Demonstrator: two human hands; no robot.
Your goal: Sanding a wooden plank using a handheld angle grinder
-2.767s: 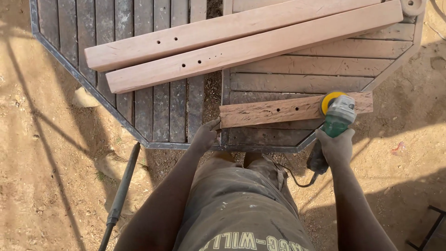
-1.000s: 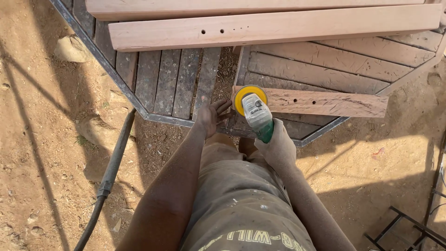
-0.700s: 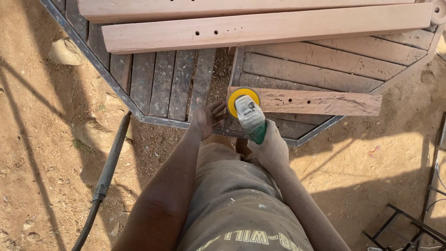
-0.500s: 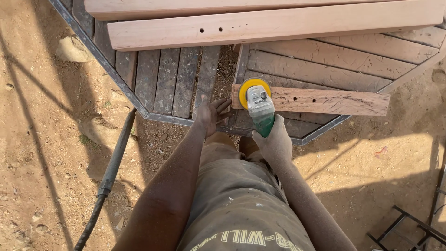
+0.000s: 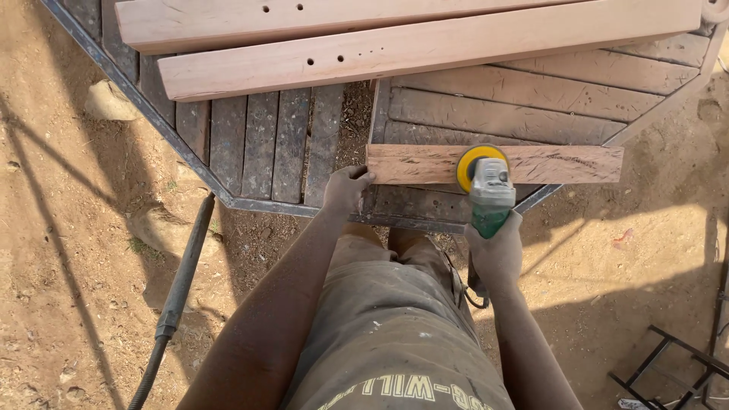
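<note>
Your right hand (image 5: pixel 497 247) is wrapped tight around the green body of the angle grinder (image 5: pixel 486 188), whose yellow disc (image 5: pixel 472 162) sits flat on the short wooden board (image 5: pixel 531 164), a little left of the board's middle. Your left hand (image 5: pixel 345 190) is closed over the board's left end, fingers curled on its near corner, pinning it down. The board lies crosswise along the near edge of the slatted wooden tabletop (image 5: pixel 501 114), its right end reaching past the table's angled metal rim. Two long pale planks (image 5: pixel 425 47) with small drilled holes lie side by side across the far part of the table, well apart from the board. The grinder's cord (image 5: pixel 465 285) hangs down by your right wrist. On the sandy ground to your left lies a dark hose (image 5: pixel 178 285), with a stone (image 5: pixel 106 102) near the table's far left edge.
</note>
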